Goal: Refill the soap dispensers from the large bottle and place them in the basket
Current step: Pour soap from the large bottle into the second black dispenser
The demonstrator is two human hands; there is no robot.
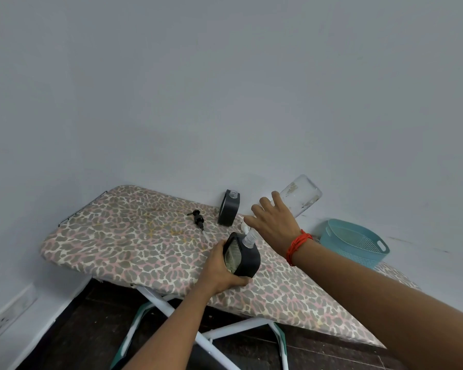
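Black dispenser (245,259) with a clear open neck sits tilted on the board (134,236), near its front edge. Left hand (219,273) grips it from the 7 o'clock side, fingers wrapped round the body. Right hand (274,222) is clamped on the clear bottle (302,196), which is tipped with its base up toward 1 o'clock. The bottle's mouth is hidden behind the hand, so I cannot tell whether it touches the neck. Red wristband (297,245) on the right wrist. Second dispenser (228,208) stands at 12 o'clock of the held one, by the wall (225,89), neck open. Pump (197,218) lies on the board at 9 o'clock of it. Teal basket (342,247) sits on the board at 3 o'clock of the held dispenser, well apart.
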